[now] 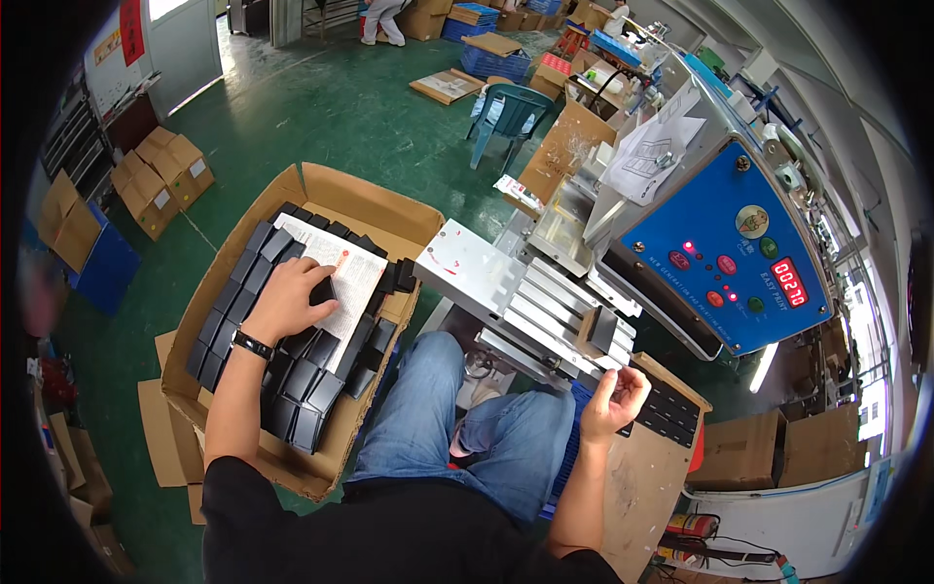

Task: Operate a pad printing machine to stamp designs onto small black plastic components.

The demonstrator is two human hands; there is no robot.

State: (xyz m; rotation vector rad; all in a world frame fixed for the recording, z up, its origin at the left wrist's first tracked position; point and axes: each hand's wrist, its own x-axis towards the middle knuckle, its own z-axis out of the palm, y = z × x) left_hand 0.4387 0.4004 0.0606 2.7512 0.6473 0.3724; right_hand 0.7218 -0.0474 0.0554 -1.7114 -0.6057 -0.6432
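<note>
My left hand (290, 294) reaches into a cardboard box (185, 397) and closes on a black plastic piece (324, 289) above a printed white sheet (358, 275). The hand hides much of that piece. Rows of similar black pieces (311, 384) fill the box beneath the sheet. At the right, my right hand (616, 404) hovers beside the machine's metal fixture (550, 304), its fingers curled inward with nothing showing in them. Another black piece (602, 329) stands on the fixture, against a brown block (587, 341).
A printing machine with a blue control panel (735, 258) rises over the fixture. Several black pieces lie in rows (671, 414) on a brown board (637, 487) to my right. Ahead are a green chair (509, 112) and a flat carton (448, 86); more cartons (173, 161) stand at left.
</note>
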